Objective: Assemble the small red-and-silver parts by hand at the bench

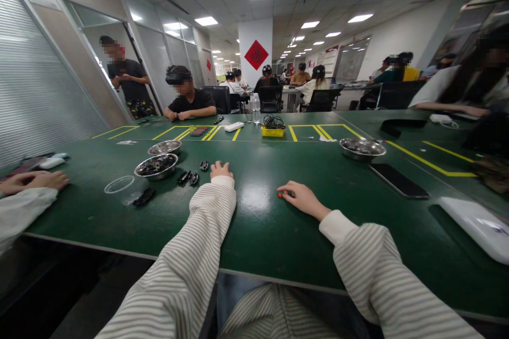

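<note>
My left hand (221, 169) lies palm down on the green table (254, 243), its fingers a little apart and nothing visible in them. Just left of it are several small black plastic parts (193, 178), with another black part (204, 166) closest to the fingers. Farther right, my right hand (304, 198) rests low over the table. A small round orange-red piece (280, 195) is at its fingertips, under the index finger and by the thumb. What the piece is cannot be made out.
Two metal bowls, one with black parts (157, 165), stand left; another bowl (362, 148) stands right. A phone (398, 180) and white case (477, 228) lie right. Behind are a yellow tray (273, 131) of cables and a bottle (256, 108). A neighbour's hands (35, 182) rest left.
</note>
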Available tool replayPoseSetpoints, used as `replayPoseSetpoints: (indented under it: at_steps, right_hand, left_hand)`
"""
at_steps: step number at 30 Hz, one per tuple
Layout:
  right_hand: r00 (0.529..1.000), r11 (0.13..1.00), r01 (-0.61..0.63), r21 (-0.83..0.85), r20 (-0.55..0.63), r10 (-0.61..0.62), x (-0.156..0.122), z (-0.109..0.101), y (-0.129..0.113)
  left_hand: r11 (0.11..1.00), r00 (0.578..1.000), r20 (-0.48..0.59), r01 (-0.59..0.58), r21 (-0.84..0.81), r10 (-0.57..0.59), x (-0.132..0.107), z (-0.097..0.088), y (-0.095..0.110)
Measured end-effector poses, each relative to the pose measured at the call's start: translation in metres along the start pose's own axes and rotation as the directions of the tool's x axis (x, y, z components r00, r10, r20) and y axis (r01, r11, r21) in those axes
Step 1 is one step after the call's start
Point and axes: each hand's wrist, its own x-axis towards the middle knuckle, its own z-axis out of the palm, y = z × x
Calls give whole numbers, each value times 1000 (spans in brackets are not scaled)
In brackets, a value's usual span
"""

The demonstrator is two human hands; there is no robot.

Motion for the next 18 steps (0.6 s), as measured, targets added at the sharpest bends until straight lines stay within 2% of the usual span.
replayPoseSetpoints:
  at_steps: [3, 5, 8, 12, 15, 18]
  right_hand:
    - [1000, 1000, 16, 6, 14, -16, 0, 0, 0]
    - [999, 999, 33, 23, 17, -33, 0, 0, 1]
    - [999, 998, 46, 46, 7, -46, 1, 1, 0]
    - [999, 991, 35, 129, -31, -31, 1, 0, -4]
    - [996, 976, -16, 219, -86, 36, 1, -2, -8]
    - [988, 949, -64, 310, -115, 104, 1, -4, -10]
  left_hand:
    - [996, 992, 89, 85, 19, -86, 3, 8, -8]
    - [997, 988, 131, 75, 24, -78, 5, 15, -3]
    - [998, 983, 174, -54, -31, 58, 2, 24, 14]
    - [922, 922, 203, -267, -282, 329, -18, 30, 47]
    - [825, 875, 152, -359, -435, 461, -37, 32, 68]
    - [734, 831, 59, -454, -504, 554, -50, 32, 80]
